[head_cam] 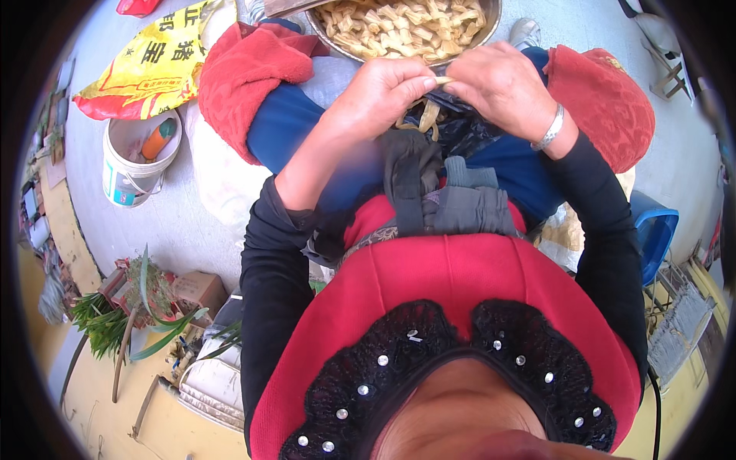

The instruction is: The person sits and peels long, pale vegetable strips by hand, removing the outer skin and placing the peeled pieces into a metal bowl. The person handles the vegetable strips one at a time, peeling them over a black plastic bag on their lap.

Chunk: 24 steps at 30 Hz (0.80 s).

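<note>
Above my lap, my left hand point(382, 95) and my right hand point(503, 86) meet, pinching a short pale-yellow strip point(443, 80) between thumbs and fingers. My right wrist wears a silver bracelet. Just beyond the hands sits a round metal basin point(495, 26), heaped with knotted yellowish strips point(402, 26) that look like bean curd skin. Below the hands, a black plastic bag point(474, 129) lies between my thighs, and a few loose flat strips point(428, 118) show in it. The fingers partly hide the held strip.
Red towels point(253, 72) cover both knees. On the left are a yellow printed sack point(155, 63) and a white bucket point(135, 155) holding an orange-and-green object. A blue plastic container point(655, 241) stands at right. Potted plants point(103, 325) and a cardboard box point(198, 293) are at lower left.
</note>
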### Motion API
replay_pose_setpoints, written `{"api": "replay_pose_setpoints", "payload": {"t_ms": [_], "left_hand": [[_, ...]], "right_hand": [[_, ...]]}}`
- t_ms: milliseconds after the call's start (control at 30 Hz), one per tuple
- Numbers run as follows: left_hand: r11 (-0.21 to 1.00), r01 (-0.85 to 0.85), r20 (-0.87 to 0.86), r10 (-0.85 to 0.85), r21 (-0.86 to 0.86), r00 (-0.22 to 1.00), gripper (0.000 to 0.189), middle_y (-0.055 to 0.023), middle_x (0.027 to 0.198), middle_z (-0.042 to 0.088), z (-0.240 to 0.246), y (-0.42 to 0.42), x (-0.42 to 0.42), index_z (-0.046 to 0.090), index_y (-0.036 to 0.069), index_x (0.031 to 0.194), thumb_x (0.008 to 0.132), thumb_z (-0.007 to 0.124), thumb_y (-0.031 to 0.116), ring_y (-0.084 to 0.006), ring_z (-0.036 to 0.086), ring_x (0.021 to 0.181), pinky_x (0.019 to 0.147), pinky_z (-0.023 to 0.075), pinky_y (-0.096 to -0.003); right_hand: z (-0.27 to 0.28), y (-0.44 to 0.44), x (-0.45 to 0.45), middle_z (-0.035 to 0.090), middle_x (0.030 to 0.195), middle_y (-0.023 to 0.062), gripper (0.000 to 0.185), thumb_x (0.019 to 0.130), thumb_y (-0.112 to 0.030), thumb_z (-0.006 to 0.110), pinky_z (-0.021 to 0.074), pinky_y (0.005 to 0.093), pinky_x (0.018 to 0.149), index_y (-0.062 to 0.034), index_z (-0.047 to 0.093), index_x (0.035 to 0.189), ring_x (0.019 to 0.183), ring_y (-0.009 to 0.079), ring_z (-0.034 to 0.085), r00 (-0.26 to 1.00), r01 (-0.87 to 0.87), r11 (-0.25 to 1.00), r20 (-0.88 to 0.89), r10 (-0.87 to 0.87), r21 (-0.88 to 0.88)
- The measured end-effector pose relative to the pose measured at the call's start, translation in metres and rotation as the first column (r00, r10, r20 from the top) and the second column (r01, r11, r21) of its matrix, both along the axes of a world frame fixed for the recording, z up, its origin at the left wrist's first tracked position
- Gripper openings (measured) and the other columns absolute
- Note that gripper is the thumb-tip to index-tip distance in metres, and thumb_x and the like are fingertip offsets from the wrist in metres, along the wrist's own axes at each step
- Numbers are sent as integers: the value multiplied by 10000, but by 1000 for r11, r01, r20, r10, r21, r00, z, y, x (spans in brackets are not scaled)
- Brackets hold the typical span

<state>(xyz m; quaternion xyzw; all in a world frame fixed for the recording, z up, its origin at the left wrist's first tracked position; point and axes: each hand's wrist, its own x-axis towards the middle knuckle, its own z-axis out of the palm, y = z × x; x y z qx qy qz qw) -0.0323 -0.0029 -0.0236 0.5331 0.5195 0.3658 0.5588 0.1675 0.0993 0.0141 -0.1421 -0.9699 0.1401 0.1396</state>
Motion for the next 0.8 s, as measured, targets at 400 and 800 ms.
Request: {"api": "replay_pose_setpoints", "payload": {"t_ms": [400, 800], "left_hand": [[981, -180, 7, 180, 69, 984, 220, 9, 887, 655, 3, 34, -31, 689, -27, 1066, 949, 610, 142, -57, 552, 809, 710, 461, -222], [866, -440, -44, 462, 237, 886, 205, 43, 807, 616, 5, 118, -81, 704, 27, 1057, 922, 635, 165, -37, 501, 717, 647, 425, -209]], "right_hand": [[-5, 29, -26, 569, 765, -24, 211, 970, -138, 562, 446, 199, 587, -4, 653, 1106, 638, 44, 508, 922, 130, 430, -51, -384, -894], [-22, 109, -77, 666, 880, 7, 193, 942, -146, 589, 479, 241, 771, -21, 669, 1065, 847, 73, 586, 784, 189, 661, -294, -547, -726]]}}
